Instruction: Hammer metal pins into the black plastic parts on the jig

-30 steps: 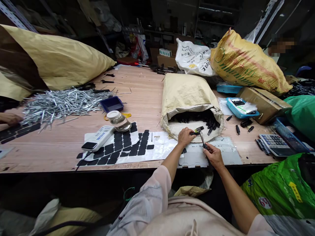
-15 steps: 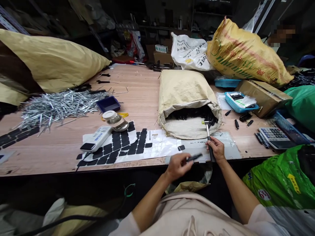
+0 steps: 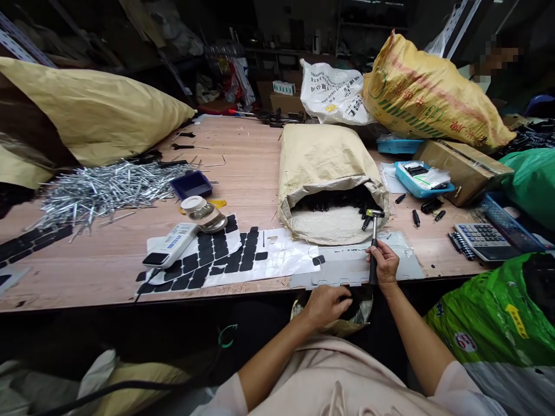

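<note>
Across the middle of the frame, a wood-grain counter (image 3: 251,144). Right of centre on it, a tan woven sack (image 3: 325,151), mouth open toward the bottom edge. Before that mouth, a flat gray board (image 3: 347,271). At lower centre, just below the counter's edge, a partly hidden tan bag (image 3: 347,329). Over it, the left hand (image 3: 326,306), fingers curled; impossible to tell whether grasping anything. Right of centre, over the board, the right hand (image 3: 385,264), fingers wrapped around the black handle of a hammer (image 3: 374,230), head up in front of the sack's mouth. In that mouth, many small black parts (image 3: 323,203), in shadow.
</note>
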`<state>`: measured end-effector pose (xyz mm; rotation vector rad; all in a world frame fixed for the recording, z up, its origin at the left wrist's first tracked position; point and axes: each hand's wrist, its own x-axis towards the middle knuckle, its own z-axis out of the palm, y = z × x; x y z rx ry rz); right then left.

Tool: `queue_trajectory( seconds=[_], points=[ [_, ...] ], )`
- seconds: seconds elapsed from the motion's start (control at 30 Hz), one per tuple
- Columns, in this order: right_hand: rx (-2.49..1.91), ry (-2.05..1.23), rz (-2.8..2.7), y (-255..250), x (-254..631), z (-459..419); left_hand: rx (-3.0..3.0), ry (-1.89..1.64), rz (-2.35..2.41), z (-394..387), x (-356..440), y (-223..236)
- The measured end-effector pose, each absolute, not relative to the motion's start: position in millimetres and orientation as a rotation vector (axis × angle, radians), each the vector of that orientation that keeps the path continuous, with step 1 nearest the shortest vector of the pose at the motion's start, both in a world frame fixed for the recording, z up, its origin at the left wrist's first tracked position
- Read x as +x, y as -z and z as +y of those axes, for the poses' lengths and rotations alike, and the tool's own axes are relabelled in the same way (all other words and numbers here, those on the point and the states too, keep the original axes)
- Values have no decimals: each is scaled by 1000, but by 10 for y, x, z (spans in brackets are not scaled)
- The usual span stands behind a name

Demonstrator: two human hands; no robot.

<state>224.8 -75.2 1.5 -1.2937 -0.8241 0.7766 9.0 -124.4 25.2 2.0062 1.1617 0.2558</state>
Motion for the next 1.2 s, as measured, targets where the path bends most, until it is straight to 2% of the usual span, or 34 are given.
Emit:
queue_trajectory(
  seconds=[0.1,0.2,0.4,0.5,0.8,1.03,1.2],
  points=[
    [-1304,-690,-748,4,2240,-739,2004,-559,1267,-742,516,-495],
    [-1306,-696,-725,8,2238,-716,1987,-727,1447,-133,997,-532],
    [-1299,-734,-740,9,2234,-696,2031,-558,1632,514,1585,-319],
    [-1301,-758,-734,-6,2226,-700,2102,-534,1571,513,1472,-282],
    [-1339,-786,-832,2,2205,-695,2126,-547,1487,499,336,-175],
    [-1445,-826,-1005,0,2195,-720,2091,-649,1484,500,329,-39],
    [-1534,-701,-1241,-89,2196,-818,2063,-653,1475,512,318,-51]
  ],
)
